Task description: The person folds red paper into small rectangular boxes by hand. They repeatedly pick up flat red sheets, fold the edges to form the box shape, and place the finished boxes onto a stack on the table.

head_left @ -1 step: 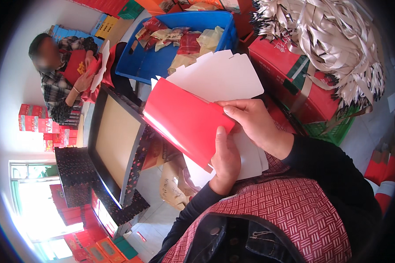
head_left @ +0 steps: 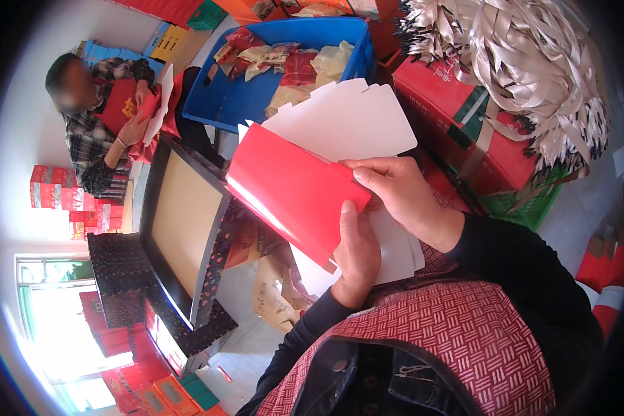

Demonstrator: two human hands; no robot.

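A glossy red cardboard sheet (head_left: pixel 291 191), bent along its length, lies across both my hands. My left hand (head_left: pixel 357 260) grips its lower right part, thumb on top and fingers hidden underneath. My right hand (head_left: pixel 405 194) pinches the right edge between thumb and fingers. Just behind the red sheet a white die-cut card (head_left: pixel 350 118) with small tabs sticks out. More white card (head_left: pixel 395 239) shows below my hands, over my red patterned apron (head_left: pixel 457 333). How these white pieces join the red sheet is hidden.
A blue crate (head_left: pixel 236 97) holding packaged bags stands ahead. To the left is a black-rimmed tray (head_left: pixel 180 229) with a tan base. Bundled pale ribbons (head_left: pixel 527 62) lie on red boxes (head_left: pixel 437 90) at right. Another person (head_left: pixel 111 118) handles red and white card at far left.
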